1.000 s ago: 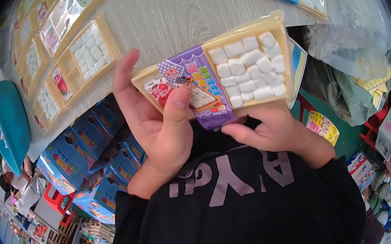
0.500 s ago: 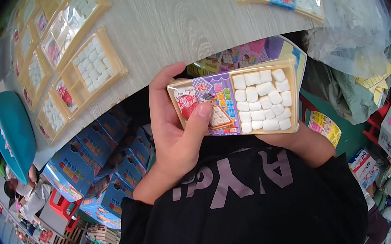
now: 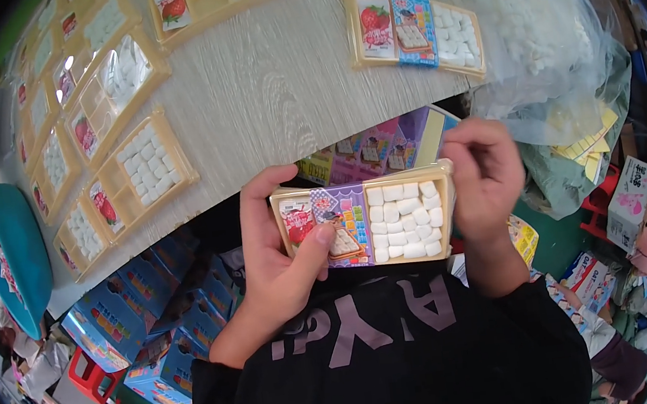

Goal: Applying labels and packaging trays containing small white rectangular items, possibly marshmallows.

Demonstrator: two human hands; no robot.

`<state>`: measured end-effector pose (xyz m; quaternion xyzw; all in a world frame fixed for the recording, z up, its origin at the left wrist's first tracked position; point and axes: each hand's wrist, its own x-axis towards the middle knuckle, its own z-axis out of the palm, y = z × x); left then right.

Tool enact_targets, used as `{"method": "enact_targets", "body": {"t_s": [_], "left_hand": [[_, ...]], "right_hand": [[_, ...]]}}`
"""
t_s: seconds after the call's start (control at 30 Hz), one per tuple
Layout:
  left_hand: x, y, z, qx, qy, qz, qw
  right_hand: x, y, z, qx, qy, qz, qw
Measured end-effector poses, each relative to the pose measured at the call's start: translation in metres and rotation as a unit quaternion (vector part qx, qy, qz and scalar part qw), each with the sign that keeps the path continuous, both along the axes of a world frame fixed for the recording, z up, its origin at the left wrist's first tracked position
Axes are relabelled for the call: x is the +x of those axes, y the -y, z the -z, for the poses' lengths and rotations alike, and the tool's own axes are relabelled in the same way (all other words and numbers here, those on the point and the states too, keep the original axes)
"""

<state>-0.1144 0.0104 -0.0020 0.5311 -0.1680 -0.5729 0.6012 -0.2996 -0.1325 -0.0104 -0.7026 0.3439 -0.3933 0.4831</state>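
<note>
My left hand (image 3: 274,255) grips the left end of a cream plastic tray (image 3: 453,211), its thumb pressed on top. White marshmallows (image 3: 408,222) fill the tray's right compartment, and a strawberry-print packet (image 3: 297,219) shows at its left. Around the middle runs a purple printed sleeve (image 3: 354,222). At the tray's right end is my right hand (image 3: 489,183), its fingers curled and drawn together. Whatever those fingers hold, if anything, is hidden. Just beyond the tray, below the table edge, several colourful printed sleeves (image 3: 374,152) lie in a box.
A similar tray with a blue sleeve (image 3: 414,32) lies on the table (image 3: 263,89). Several unsleeved trays (image 3: 125,173) stand at the left, beside a teal basin (image 3: 23,260). Blue printed boxes (image 3: 121,317) are stacked below. Clear plastic bags (image 3: 536,34) bulge at the right.
My right hand has come out from beneath the tray to its right end, fingers curling. My left hand keeps its hold. The view has shifted, showing more of the table.
</note>
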Motion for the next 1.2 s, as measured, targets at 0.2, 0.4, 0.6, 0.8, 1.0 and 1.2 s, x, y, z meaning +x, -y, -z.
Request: {"method": "enact_targets", "body": {"t_s": [0.2,0.4,0.6,0.8,1.0,1.2], "left_hand": [[0.007,0.003,-0.008,-0.011,0.054,0.006,0.998],[0.007,0.017,-0.012,-0.065,0.056,0.026,0.996],[0.012,0.011,0.005,-0.201,0.195,-0.048,0.959],[0.038,-0.014,0.02,-0.187,0.395,-0.032,0.899],[0.012,0.001,0.068,-0.107,0.485,0.198,0.845],[0.015,0.022,0.17,-0.017,0.537,0.078,0.84]], "right_hand": [[-0.01,0.028,-0.043,-0.293,-0.083,-0.181,0.935],[0.018,0.026,-0.055,-0.31,-0.261,-0.318,0.857],[0.006,0.065,-0.061,-0.332,-0.27,-0.209,0.879],[0.01,0.113,-0.056,-0.33,-0.34,-0.15,0.868],[0.002,0.097,-0.059,-0.398,-0.331,-0.068,0.853],[-0.034,0.009,0.002,-0.298,-0.298,-0.21,0.882]]}}
